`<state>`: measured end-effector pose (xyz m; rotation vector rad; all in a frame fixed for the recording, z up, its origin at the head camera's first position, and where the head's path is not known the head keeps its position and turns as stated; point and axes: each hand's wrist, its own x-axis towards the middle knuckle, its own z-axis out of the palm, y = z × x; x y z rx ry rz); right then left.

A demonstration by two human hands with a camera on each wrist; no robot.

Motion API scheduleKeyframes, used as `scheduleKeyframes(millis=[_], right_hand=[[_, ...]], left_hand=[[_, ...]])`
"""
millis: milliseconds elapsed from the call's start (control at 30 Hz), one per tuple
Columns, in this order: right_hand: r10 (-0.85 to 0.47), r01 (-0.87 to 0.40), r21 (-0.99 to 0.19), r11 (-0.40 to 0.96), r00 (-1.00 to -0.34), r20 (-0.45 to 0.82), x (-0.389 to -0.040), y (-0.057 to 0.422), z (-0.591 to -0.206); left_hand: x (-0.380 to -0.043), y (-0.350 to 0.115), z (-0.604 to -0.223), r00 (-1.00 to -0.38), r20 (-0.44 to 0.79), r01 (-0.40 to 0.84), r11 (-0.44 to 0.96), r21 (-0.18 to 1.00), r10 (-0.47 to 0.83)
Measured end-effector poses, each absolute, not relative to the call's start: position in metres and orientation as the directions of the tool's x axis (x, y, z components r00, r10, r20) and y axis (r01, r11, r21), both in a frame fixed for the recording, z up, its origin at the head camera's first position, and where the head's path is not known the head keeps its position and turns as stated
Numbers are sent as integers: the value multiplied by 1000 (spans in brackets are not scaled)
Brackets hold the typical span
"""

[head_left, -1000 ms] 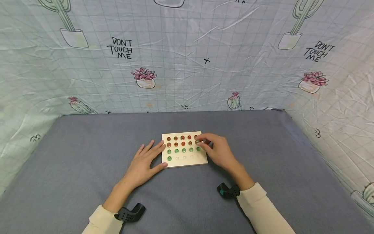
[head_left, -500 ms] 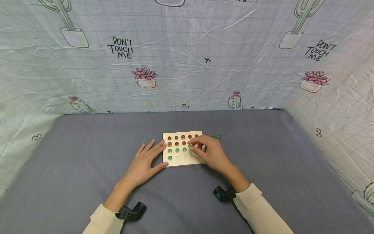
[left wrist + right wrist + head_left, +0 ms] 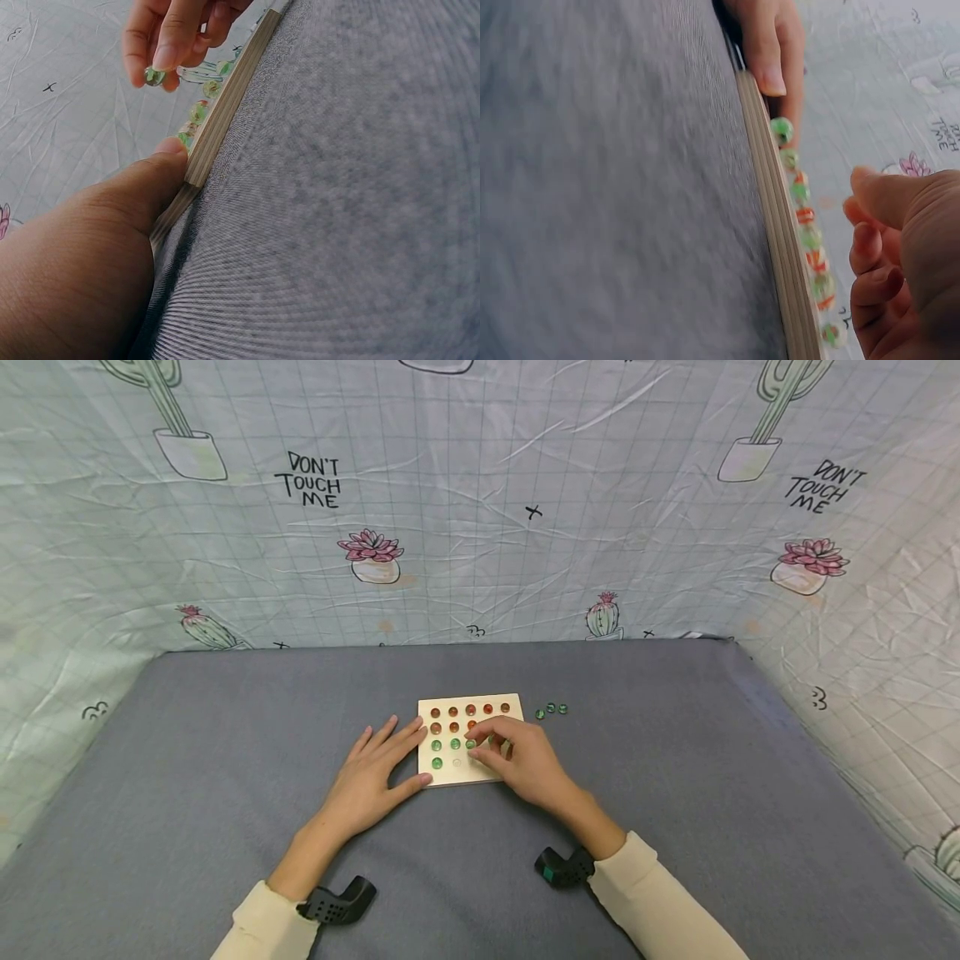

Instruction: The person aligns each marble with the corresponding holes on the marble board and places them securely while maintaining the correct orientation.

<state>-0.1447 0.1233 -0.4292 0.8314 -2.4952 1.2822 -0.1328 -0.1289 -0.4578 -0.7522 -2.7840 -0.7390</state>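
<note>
A pale wooden board (image 3: 483,778) with rows of round hollows lies on the grey cloth. Red-brown marbles (image 3: 453,712) sit in its two far rows, green marbles (image 3: 437,745) in the nearer ones. My left hand (image 3: 367,781) rests at the board's left side, fingers spread and thumb on the near corner. Above the board, my right hand (image 3: 528,760) pinches a green marble (image 3: 155,76) between thumb and fingertips, clear of the surface. That hand hides the board's right part in the head view.
Several loose green marbles (image 3: 551,708) lie on the cloth just beyond the board's right edge. A printed fabric backdrop (image 3: 465,527) rises behind the grey cloth (image 3: 225,735) and along both sides.
My right hand has moved left across the board with the pinched green marble, uncovering the loose marbles at the right. The left hand has stayed in place.
</note>
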Motion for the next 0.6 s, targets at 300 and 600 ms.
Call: scheduleKeyframes(millis=[300,600], right_hand=[[-385,-597,-660,456,-801,459,-142,114,-438],[-382,-603,-662,445,-797,468,-140,110,-444]], left_hand=[[-133,-129,-457,-863,268,505,751,425,429],[-133,-129,-456,-859,270,512,748,423,435]])
